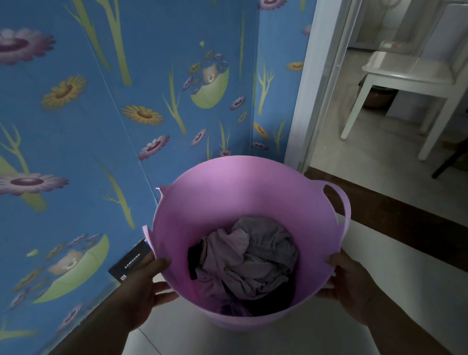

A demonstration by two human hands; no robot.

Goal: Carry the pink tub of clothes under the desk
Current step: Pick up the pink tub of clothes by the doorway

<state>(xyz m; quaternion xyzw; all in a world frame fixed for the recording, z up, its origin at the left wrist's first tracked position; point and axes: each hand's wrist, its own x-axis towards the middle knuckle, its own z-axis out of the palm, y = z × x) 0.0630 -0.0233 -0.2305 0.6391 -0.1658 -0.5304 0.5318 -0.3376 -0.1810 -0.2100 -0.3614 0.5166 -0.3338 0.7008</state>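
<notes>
At the lower left of the frame, the left hand [145, 283] presses open fingers on the pink tub's [226, 204] side. The clothes [246, 261] sit low in the middle. At lower right, the right hand [353, 286] grips the rim. I think both hands should keep it level.

The pink tub [242, 204] is hemmed on its left by the blue flowered wall [101, 118], with a dark box [131, 262] wedged between them. To the right, open floor [384, 264] leads through the doorway, where a white chair [403, 77] stands.
</notes>
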